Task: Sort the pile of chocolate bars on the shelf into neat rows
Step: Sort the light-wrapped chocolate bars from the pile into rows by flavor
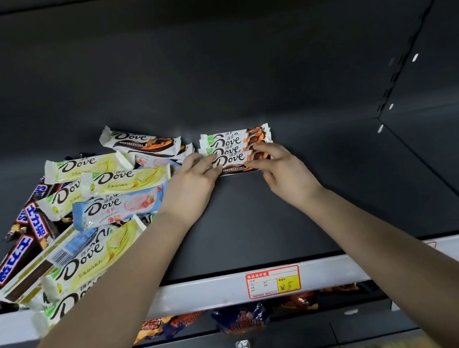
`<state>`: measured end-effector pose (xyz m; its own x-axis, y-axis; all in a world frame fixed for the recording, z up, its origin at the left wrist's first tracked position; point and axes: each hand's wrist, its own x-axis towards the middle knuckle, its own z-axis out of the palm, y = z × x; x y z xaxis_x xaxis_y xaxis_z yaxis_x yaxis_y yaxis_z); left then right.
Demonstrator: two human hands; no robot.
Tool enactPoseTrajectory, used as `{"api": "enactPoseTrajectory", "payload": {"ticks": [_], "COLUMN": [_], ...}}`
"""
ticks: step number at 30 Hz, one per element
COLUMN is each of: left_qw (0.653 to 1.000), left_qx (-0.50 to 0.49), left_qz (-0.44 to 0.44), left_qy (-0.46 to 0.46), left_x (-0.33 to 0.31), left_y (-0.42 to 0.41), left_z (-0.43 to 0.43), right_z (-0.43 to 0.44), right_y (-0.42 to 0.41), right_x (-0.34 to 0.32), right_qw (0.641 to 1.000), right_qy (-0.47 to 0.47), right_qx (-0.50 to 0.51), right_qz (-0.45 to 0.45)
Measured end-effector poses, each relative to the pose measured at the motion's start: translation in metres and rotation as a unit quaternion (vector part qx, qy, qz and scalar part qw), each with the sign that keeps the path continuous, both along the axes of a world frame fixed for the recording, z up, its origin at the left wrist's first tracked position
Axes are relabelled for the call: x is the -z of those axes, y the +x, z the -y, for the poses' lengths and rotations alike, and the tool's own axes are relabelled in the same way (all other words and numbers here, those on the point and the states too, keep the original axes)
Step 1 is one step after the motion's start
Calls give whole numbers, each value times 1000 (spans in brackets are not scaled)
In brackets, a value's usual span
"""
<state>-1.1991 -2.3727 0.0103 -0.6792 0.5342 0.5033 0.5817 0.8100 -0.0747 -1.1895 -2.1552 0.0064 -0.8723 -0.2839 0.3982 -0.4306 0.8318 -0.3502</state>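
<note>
On the dark shelf [260, 223] a row of brown-and-orange Dove bars [235, 140] lies stacked front to back near the rear wall. The nearest bar of that row [235, 161] is pinched at its left end by my left hand [190, 180] and at its right end by my right hand [284, 165]. To the left sprawls a loose pile of chocolate bars [78, 215]: yellow Dove bars, a pale blue Dove bar [119, 206], another brown-and-orange Dove bar [142, 141] and dark Snickers bars [20, 246].
The shelf's grey front rail [181, 297] carries a red and yellow price tag [273, 282]. A black divider [432, 171] bounds the shelf on the right. Bagged goods [239, 318] sit on the shelf below. Some pile bars overhang the front rail at the left.
</note>
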Motion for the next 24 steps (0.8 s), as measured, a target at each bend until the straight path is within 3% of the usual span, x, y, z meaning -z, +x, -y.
{"api": "enactPoseTrajectory", "payload": {"ticks": [7, 17, 24], "left_qw": [998, 991, 988], "left_qx": [37, 12, -11], "left_qz": [44, 127, 140], "left_qy": [-41, -48, -65], "left_x": [-1, -5, -9], "left_y": [3, 4, 6], "left_z": [-1, -2, -3], "right_z": [1, 3, 4], "right_y": [-5, -1, 0], "right_x": [5, 1, -4], "right_qw": [994, 998, 995], "right_qy": [66, 49, 81], "right_qx": [-34, -33, -40], "right_qz": [-78, -17, -44]}}
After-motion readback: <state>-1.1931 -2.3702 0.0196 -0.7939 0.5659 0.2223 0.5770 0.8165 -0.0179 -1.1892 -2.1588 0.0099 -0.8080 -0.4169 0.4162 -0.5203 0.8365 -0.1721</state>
